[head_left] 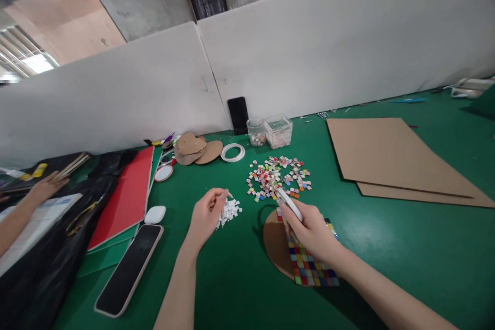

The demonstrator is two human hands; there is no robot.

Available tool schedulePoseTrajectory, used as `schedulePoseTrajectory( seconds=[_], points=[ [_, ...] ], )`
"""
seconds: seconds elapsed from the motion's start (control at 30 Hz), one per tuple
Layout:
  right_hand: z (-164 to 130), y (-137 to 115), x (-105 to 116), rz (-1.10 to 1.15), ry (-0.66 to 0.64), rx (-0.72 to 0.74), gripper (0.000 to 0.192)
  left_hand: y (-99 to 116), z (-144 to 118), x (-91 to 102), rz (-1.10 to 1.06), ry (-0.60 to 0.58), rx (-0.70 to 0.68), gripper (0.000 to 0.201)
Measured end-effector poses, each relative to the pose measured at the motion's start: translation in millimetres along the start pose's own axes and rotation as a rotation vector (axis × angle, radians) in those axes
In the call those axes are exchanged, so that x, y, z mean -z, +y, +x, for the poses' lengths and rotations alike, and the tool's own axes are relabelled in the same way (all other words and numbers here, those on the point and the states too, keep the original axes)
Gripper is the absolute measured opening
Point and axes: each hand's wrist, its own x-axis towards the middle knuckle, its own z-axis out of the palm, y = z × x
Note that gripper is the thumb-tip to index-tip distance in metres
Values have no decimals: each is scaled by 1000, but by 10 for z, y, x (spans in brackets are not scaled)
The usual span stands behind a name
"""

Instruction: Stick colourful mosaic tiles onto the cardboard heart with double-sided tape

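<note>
Head view: my left hand (207, 212) fingers pinch a white scrap over the white scrap pile (229, 211); right hand (311, 229) fingers grip a white tool (289, 203) above the tiled cardboard disc (275, 243), mid-surface. Best to seat each tile flush against its row.

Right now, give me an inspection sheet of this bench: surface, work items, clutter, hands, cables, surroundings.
Surface: green table.
Work items: cardboard round partly covered with coloured tiles; loose tile pile; white bits.
Clutter: phone, cardboard sheets, two clear tubs, tape ring.
Hands: left hand pinches at the white bits; right hand holds a white tool.
Cables: nothing seen.
Surroundings: white partitions; another person's hand at left.
</note>
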Motion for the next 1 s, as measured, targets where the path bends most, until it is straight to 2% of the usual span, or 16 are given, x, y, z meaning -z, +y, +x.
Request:
schedulePoseTrajectory(
  seconds=[0.1, 0.17, 0.27, 0.33, 0.43, 0.53, 0.63, 0.73, 0.9, 0.97, 1.0],
  points=[
    [-12, -82, 8, 129, -86, -23, 36, 161, -117, -274, 4, -140, -63, 29],
    [-14, -124, 17, 189, -102, -29, 36, 259, -199, -478, 56, -218, -155, 24],
    [7, -136, 34, 319, -105, -43, 33, 364, -280, -704, 161, -239, -288, 22],
    [38, -115, 51, 421, -127, -69, 33, 404, -282, -774, 266, -213, -347, 23],
    [89, -78, 85, 548, -202, -138, 37, 442, -210, -790, 354, -173, -396, 24],
    [117, -66, 99, 673, -300, -206, 39, 472, -106, -783, 296, -149, -396, 27],
    [120, -68, 76, 753, -258, -294, 43, 466, -62, -815, 248, -136, -381, 32],
    [114, -71, 57, 822, -224, -370, 46, 402, -98, -860, 201, -62, -327, 30],
    [79, -97, 89, 881, -277, -286, 40, 327, -125, -782, -24, 92, -136, 25],
    [50, -113, 97, 844, -392, -236, 35, 351, -98, -696, -149, 91, -39, 27],
    [35, -121, 95, 828, -469, -216, 36, 367, -85, -654, -185, 49, -11, 34]
  ],
)
